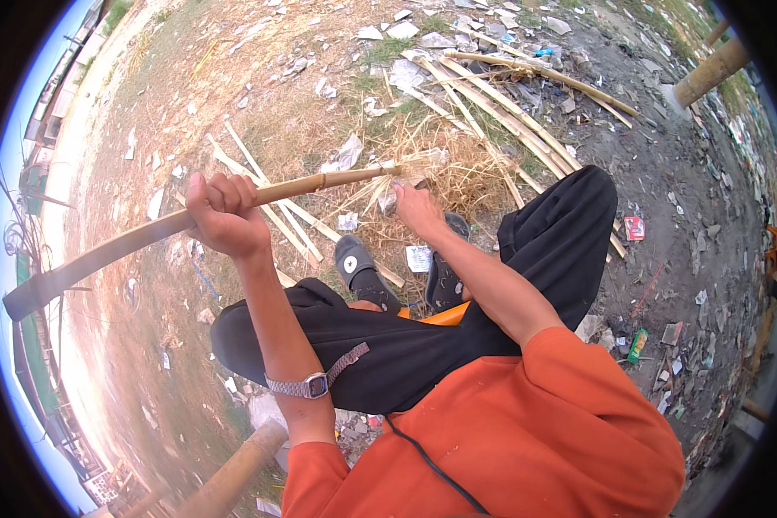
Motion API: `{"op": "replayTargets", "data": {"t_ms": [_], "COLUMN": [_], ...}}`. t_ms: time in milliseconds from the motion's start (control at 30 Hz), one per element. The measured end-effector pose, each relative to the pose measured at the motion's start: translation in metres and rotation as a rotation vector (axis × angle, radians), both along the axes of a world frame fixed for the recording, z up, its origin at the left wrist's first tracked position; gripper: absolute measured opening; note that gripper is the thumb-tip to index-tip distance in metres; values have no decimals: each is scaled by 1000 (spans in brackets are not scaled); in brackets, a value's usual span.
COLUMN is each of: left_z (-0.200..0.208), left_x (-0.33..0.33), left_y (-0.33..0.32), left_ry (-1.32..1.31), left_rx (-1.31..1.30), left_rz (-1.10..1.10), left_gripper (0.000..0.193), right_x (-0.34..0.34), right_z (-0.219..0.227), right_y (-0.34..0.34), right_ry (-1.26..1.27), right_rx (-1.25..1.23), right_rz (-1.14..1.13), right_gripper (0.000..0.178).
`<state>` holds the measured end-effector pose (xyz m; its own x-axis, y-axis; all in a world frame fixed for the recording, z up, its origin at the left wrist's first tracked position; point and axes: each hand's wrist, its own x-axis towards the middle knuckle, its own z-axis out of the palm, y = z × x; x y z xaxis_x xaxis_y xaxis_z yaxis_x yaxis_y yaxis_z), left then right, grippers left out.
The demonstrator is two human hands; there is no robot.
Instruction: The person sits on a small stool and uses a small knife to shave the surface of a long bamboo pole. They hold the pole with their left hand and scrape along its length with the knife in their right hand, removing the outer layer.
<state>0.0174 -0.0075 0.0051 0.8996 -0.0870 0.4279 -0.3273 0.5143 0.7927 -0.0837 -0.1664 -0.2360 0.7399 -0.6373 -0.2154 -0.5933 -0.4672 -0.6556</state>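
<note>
My left hand point(224, 211) is wrapped round a long split bamboo pole point(138, 235), raised and slanting across in front of me. The pole's wide end reaches out to the far left, and its thinner end runs to my right hand. My right hand point(419, 210) is closed beside that thin end, with the thumb toward it. A small greyish edge shows by its fingers, too unclear to name. Below and around that hand lies a heap of pale bamboo shavings point(457, 177) on dry grass.
Split bamboo strips point(514, 116) lie in a pile ahead to the right, and more strips point(263, 186) lie at left under the raised pole. My sandalled feet point(354, 263) are just below the shavings. Scraps of litter dot the ground. A thick bamboo post point(712, 73) stands at far right.
</note>
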Motion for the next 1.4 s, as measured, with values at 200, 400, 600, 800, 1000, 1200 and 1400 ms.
{"op": "replayTargets", "data": {"t_ms": [200, 400, 600, 800, 1000, 1200, 1400], "left_z": [0, -1, -4, -3, -2, -2, -2], "left_x": [-1, 6, -1, 0, 2, -2, -1], "left_y": [7, 9, 5, 6, 4, 6, 2], "left_ry": [8, 39, 44, -13, 18, 15, 30], "left_rx": [29, 8, 3, 35, 29, 23, 44], "left_rz": [-2, 36, 14, -9, 33, 25, -2], "left_gripper": [44, 44, 44, 44, 44, 44, 44], "right_x": [8, 20, 8, -11, 10, 19, 24], "right_z": [39, 18, -43, -26, 12, -48, -59], "right_y": [13, 8, -12, -21, -1, -32, -37], "right_ry": [-158, -147, 127, 41, -66, 133, -67], "right_rx": [66, -54, -46, -22, 43, -49, -311], "right_rz": [154, 167, 71, 56, 149, 141, 268], "right_gripper": [41, 40, 46, 47, 43, 39, 34]}}
